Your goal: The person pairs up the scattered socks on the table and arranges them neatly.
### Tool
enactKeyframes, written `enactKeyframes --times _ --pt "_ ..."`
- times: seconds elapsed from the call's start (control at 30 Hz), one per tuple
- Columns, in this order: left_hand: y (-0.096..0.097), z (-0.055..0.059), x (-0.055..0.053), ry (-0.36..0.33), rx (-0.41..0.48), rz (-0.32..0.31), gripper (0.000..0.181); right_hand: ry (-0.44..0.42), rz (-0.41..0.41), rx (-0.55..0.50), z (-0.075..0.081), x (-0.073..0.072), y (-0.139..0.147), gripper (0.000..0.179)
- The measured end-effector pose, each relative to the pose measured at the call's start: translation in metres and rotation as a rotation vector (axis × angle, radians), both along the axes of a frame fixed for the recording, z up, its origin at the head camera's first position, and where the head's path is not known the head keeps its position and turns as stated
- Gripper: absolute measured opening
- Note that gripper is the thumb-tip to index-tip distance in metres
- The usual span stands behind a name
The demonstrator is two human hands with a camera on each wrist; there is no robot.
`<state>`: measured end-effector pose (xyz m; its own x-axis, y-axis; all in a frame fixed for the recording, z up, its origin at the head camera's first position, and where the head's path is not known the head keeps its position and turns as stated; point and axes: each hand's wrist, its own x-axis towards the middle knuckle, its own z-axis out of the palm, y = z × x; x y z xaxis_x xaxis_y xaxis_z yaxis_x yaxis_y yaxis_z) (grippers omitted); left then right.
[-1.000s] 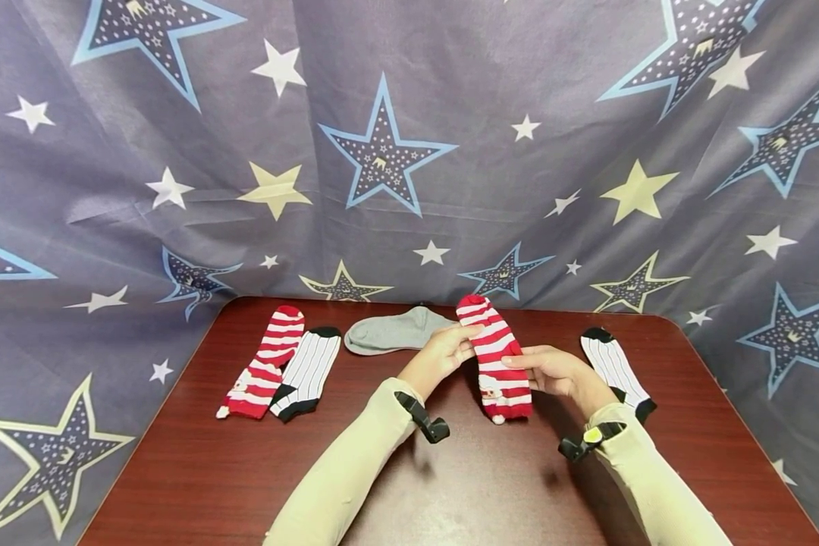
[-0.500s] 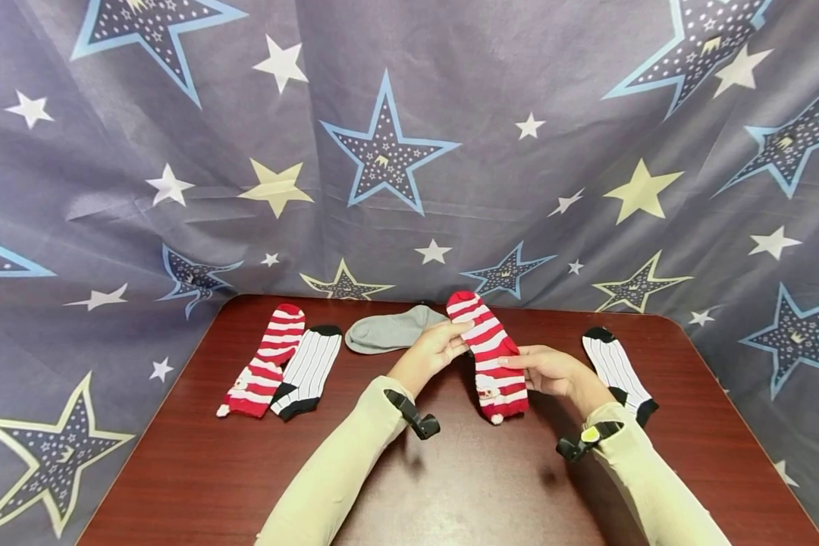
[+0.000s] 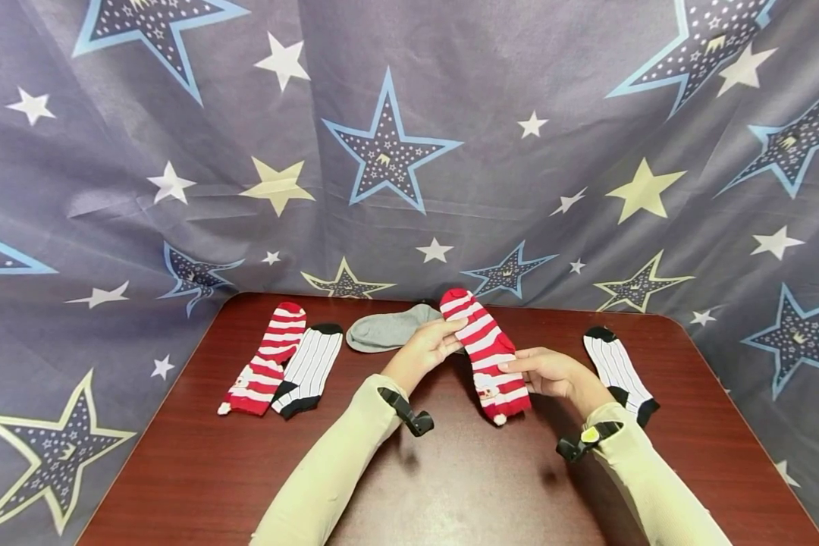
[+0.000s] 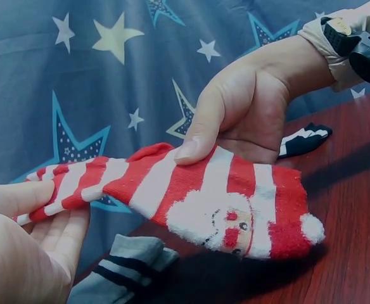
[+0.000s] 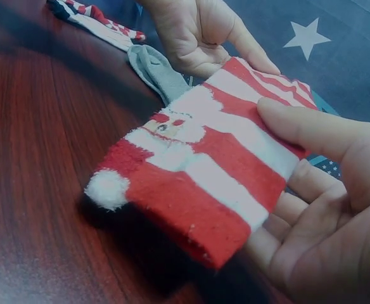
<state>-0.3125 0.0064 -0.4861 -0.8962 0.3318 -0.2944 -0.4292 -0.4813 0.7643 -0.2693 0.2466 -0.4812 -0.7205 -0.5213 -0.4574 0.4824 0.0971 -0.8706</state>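
Note:
A red and white striped sock (image 3: 486, 345) with a Santa face (image 4: 229, 225) and a white pompom (image 5: 107, 189) is held above the table between both hands. My left hand (image 3: 425, 350) pinches its left edge near the toe half, thumb on top. On the opposite edge, nearer the cuff, my right hand (image 3: 553, 373) grips it with the thumb over the stripes and the other fingers beneath. In the right wrist view the cuff faces the camera and the pompom hangs at its corner. Behind my left hand lies a grey sock (image 3: 385, 331), partly hidden.
At the left of the dark red table (image 3: 198, 462), a matching striped sock (image 3: 269, 356) lies beside a white sock with black toe and heel (image 3: 312, 364). Another white and black sock (image 3: 614, 364) lies right, partly behind the right wrist. A star-patterned cloth (image 3: 409, 136) hangs behind the table.
My left hand has shifted left with the toe end of the striped sock, so the sock tilts further left. My right hand stays nearly in place at the cuff end.

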Motion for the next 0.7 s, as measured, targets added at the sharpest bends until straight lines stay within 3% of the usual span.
enactKeyframes --times 0.3,0.7 --pt "-0.009 0.0 -0.005 -0.042 0.01 0.064 0.031 0.013 0.018 -0.003 -0.001 -0.003 0.003 0.025" --pt "-0.027 -0.003 -0.011 -0.058 -0.009 0.082 0.023 0.017 0.04 0.025 -0.001 -0.006 0.006 0.022"
